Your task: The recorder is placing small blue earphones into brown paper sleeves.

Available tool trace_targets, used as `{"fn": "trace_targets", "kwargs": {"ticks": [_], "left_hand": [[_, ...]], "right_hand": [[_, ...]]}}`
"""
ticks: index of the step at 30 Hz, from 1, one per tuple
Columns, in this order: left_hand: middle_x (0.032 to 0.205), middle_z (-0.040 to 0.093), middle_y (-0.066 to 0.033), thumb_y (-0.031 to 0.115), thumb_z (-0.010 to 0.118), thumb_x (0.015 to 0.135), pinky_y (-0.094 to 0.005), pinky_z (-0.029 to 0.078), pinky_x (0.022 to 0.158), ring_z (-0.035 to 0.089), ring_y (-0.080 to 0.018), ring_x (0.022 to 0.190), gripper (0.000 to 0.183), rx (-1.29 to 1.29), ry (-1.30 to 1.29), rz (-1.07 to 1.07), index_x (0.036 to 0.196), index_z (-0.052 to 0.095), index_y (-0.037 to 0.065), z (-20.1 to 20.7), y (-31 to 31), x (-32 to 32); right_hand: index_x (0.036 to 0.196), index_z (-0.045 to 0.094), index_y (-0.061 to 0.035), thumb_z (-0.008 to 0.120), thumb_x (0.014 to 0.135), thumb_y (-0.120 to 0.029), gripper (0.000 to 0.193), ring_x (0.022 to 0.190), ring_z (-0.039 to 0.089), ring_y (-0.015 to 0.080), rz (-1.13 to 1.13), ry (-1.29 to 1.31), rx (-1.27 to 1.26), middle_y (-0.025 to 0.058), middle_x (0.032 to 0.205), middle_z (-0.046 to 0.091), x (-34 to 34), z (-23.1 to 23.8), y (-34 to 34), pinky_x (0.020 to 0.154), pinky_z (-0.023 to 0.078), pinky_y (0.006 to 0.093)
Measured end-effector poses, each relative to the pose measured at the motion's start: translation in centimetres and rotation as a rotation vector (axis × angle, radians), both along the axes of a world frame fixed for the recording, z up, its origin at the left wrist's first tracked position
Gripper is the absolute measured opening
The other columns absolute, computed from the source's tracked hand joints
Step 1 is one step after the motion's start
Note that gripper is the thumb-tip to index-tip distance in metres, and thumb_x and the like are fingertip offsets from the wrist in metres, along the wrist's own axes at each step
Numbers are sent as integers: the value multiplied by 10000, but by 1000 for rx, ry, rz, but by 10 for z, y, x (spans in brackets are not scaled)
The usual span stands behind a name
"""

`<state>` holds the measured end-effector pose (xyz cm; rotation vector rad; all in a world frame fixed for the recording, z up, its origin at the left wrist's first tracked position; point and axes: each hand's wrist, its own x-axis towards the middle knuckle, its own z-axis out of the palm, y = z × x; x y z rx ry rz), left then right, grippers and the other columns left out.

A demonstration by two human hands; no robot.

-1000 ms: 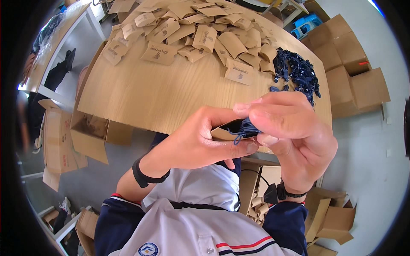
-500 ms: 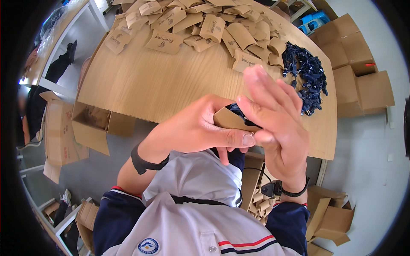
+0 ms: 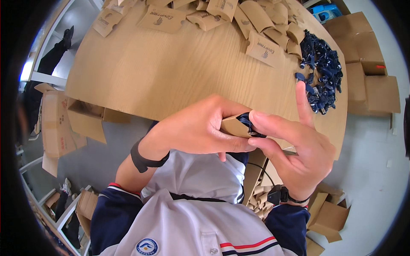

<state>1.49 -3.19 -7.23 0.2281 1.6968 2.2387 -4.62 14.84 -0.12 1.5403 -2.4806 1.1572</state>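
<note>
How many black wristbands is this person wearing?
2: a black band at the wrist of the left hand, and a black strap with a small device at the wrist of the right hand. I see no others.

On the table (image 3: 171, 77), small boxes (image 3: 256, 16) lie at the far side; to their right and nearer is a heap of cables (image 3: 322, 72). Beyond the right edge stand large cartons (image 3: 354, 38). Left hand (image 3: 200, 123) and right hand (image 3: 294, 141) have between them one carton packet (image 3: 234, 127), with cord (image 3: 245, 119) in its opening.

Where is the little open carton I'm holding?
Just right of centre in the head view, the little carton sits in your left hand, its open end toward your right hand.
</note>
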Motion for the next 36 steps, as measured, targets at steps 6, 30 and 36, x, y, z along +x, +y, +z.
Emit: {"fn": "trace_targets", "kwargs": {"ticks": [6,30,36], "left_hand": [[795,672,-33,195,718,871,-227,498,491,611,-95,561,271,143,-24,25,1057,666,4,-2,1,2],[764,674,-65,192,694,881,-255,520,512,638,-129,546,246,-127,78,12,1053,658,21,-5,9,1],[924,698,-73,215,694,895,-269,558,561,663,-132,692,326,-60,11,13,1139,620,13,-6,5,2]], "right_hand": [[922,715,10,770,644,100,297,750,712,209,81,170,-138,101,822,736,2,-2,1,1088,360,550],[1033,706,7,755,625,92,419,718,693,189,15,74,33,87,811,720,3,-5,3,1100,350,563],[965,708,31,747,657,104,318,751,684,178,45,-17,40,88,822,711,-8,-5,5,1077,395,530]]}}
